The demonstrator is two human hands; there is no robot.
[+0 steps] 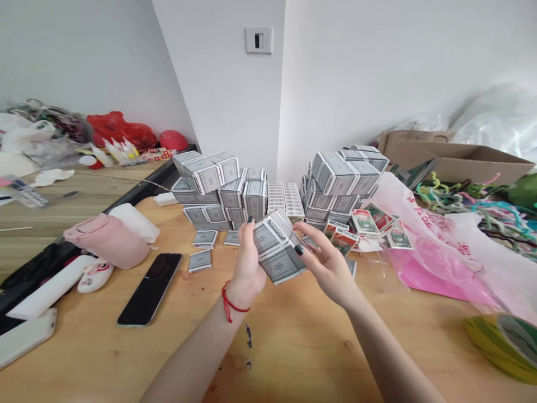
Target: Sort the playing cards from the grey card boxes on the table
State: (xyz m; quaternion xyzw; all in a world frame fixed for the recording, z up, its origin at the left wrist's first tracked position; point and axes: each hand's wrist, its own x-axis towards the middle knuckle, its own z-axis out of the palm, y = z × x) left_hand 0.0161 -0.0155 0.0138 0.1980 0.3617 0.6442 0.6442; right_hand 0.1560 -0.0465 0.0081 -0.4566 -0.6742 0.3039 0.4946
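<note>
Between my two hands, above the wooden table, is a tilted block of playing cards [280, 260] with grey patterned backs. My left hand [247, 257] grips its left side, thumb up along the edge. Fingers and thumb of my right hand [325, 260] close on its right side; the far fingertips are partly hidden. Behind stand a left stack of card blocks [210, 190] and a right stack of card blocks [344, 179]. White-edged card boxes [285, 198] stand between the stacks. A few small card packs [199, 261] lie in front of the left stack.
Left on the table [302, 352] are a black phone [150, 288], a pink bottle [109, 240] and a white mouse [95, 275]. At right lie boxed card decks [364, 223], a pink plastic bag [444, 240], yellow tape [495, 344] and a cardboard box [470, 159].
</note>
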